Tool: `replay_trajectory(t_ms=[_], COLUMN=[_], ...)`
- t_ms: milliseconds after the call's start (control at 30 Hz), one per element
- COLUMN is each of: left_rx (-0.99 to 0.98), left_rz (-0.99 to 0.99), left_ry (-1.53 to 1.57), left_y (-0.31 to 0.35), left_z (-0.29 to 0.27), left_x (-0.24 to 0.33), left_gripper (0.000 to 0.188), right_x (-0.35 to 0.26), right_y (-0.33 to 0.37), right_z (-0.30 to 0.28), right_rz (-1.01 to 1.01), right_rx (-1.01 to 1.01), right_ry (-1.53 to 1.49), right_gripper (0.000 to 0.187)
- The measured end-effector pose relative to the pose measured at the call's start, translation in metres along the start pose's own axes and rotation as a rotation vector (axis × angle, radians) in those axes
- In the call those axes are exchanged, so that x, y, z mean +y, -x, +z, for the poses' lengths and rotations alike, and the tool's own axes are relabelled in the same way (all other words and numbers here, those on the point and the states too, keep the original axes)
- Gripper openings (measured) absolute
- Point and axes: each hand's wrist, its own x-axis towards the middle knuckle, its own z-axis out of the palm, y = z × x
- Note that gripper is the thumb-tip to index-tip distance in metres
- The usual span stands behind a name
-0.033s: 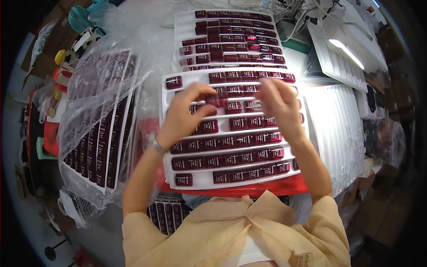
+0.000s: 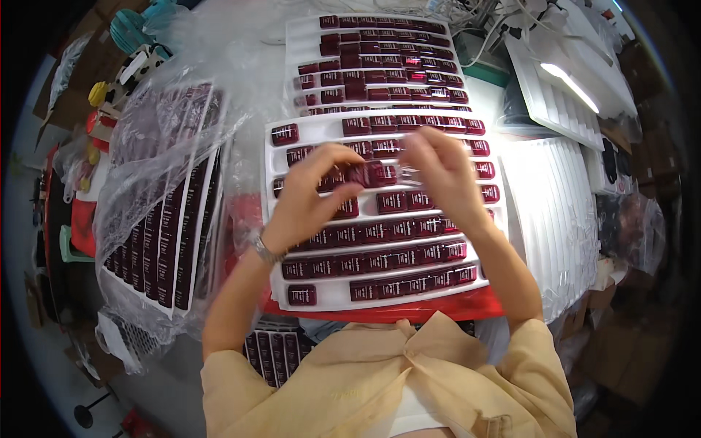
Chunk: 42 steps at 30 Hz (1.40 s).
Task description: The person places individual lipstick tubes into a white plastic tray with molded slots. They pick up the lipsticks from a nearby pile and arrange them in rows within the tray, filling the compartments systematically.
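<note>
The left hand (image 2: 307, 196) was over the left half of the near white tray (image 2: 332, 293), its thumb and fingers clamped on a dark red piece (image 2: 356, 175). That piece was at the third row from the far edge, just left of a neighbouring piece (image 2: 383, 175); whether it was lifted or resting in the tray could not be told. The right hand (image 2: 447, 171) was over the right half, its fingers bent and blurred, so I could not tell whether they were closed on anything. Similar pieces filled much of the tray's seven rows, with a single piece (image 2: 301, 295) standing apart at the left of the nearest row. A far white tray (image 2: 305, 47) carried more rows. To the left, clear plastic (image 2: 115, 201) lay over trays of dark pieces; to the right were ribbed white trays (image 2: 551, 219). A red covering (image 2: 380, 314) showed along the near edge.
</note>
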Motion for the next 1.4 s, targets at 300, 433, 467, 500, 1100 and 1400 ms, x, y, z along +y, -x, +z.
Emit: replay_trajectory(t_ms=[300, 433, 467, 500, 1100, 1400], left_rx=[0.149, 0.058, 0.052, 0.047, 0.336, -0.157], left_rz=[-0.034, -0.118, -0.073, -0.032, -0.117, 0.055], left_ry=[-0.184, -0.697, -0.725, -0.755, -0.548, 0.254], left_y=[-0.019, -0.041, -0.042, -0.041, 0.0, 0.028], left_z=[-0.012, -0.037, -0.032, -0.027, -0.059, 0.046], left_x=[-0.032, -0.071, -0.076, -0.082, -0.059, 0.06], left_gripper=[0.027, 0.025, 0.024, 0.023, 0.032, 0.035], right_x=[0.007, 0.035, 0.039, 0.039, 0.066, 0.0], right_y=[0.075, 0.154, 0.177, 0.198, 0.249, 0.102], right_z=[-0.06, -0.17, -0.185, -0.191, -0.198, -0.018], right_rz=[-0.011, 0.124, 0.222, 0.321, 0.201, -0.318], right_rx=[0.132, 0.442, 0.414, 0.381, 0.794, 0.073], right_ry=[0.493, 1.21, 1.339, 1.463, 0.686, 0.274], right_gripper=[0.034, 0.039, 0.038, 0.038, 0.014, 0.029])
